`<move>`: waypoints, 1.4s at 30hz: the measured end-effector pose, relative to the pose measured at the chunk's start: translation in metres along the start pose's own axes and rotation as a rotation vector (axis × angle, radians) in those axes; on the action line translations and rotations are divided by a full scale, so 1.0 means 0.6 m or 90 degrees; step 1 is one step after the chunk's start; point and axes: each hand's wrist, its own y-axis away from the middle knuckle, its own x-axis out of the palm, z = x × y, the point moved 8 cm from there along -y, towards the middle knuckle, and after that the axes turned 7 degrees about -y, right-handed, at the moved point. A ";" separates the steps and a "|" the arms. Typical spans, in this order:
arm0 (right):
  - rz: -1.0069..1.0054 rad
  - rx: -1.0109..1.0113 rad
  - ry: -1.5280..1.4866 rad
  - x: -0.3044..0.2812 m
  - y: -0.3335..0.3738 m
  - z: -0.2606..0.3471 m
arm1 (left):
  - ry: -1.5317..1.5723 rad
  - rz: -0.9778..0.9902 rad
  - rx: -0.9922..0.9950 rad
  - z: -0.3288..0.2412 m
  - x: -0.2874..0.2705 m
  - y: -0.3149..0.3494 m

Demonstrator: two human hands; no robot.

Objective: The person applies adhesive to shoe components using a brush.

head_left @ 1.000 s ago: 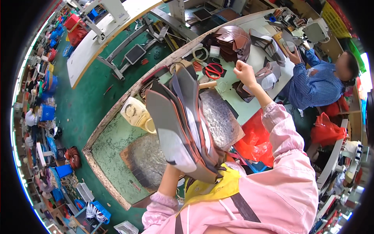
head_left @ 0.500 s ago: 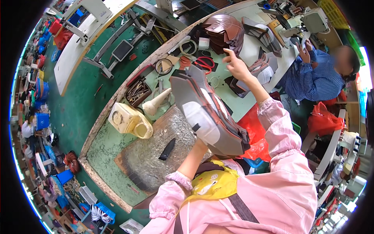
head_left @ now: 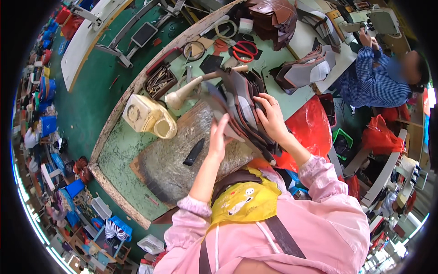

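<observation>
Between my two hands a stack of shoe upper pieces (head_left: 246,105), grey and dark with reddish edges, stands tilted over the bench. My left hand (head_left: 219,134) grips the near left side, where one grey piece is smeared by motion. On the right side of the stack, my right hand (head_left: 272,116) presses with its fingers curled over the edges. A hammer lies behind, its wooden handle (head_left: 237,69) partly hidden by the pieces. Close to my left hand, a black knife-shaped piece (head_left: 195,152) rests on the worn, shiny work board (head_left: 171,171).
Left of the stack stand a yellowed plastic jug (head_left: 148,116) and a pale cone-shaped tool (head_left: 185,92). Red-handled scissors (head_left: 245,51), a box of metal tools (head_left: 159,82) and more stacked uppers (head_left: 303,68) lie farther back. A co-worker (head_left: 376,77) sits at the right by a sewing machine.
My right hand has come from the far side of the bench back to the stack. The stack has turned more upright, and both hands now hold it.
</observation>
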 end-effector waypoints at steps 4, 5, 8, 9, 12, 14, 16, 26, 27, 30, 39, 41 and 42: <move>-0.009 -0.012 -0.079 0.001 0.051 0.047 | -0.276 -0.201 0.255 -0.076 0.014 -0.033; 0.026 0.000 -0.077 0.008 0.060 0.051 | -0.334 -0.207 0.310 -0.085 0.028 -0.042; 0.035 -0.021 -0.027 0.011 0.074 0.054 | -0.327 -0.149 0.320 -0.070 0.045 -0.075; 0.052 -0.040 0.004 0.015 0.076 0.053 | -0.278 -0.110 0.259 -0.052 0.039 -0.086; 0.062 -0.059 0.092 0.011 0.070 0.035 | -0.178 -0.050 0.298 -0.045 0.005 -0.072; 0.092 0.027 0.096 0.005 0.063 0.013 | -0.052 -0.119 0.123 -0.007 -0.054 -0.054; 0.031 0.043 0.134 -0.016 0.062 0.026 | 0.062 -0.139 0.135 -0.007 -0.081 -0.016; 0.318 0.083 -0.221 0.132 0.149 0.201 | 0.152 -0.027 0.120 -0.020 -0.100 0.202; 0.446 0.172 -0.271 0.160 0.165 0.197 | 0.065 -0.099 0.128 -0.019 -0.148 0.225; 0.662 0.171 -0.528 0.220 0.214 0.264 | 0.313 -0.012 0.108 0.008 -0.227 0.288; 0.802 0.333 -0.653 0.442 0.419 0.379 | 0.435 -0.237 0.155 0.118 -0.467 0.486; 0.692 0.247 -0.630 0.464 0.447 0.370 | 0.469 -0.216 0.131 0.141 -0.505 0.502; 0.642 0.171 -0.586 0.469 0.456 0.365 | 0.476 -0.212 0.153 0.146 -0.522 0.508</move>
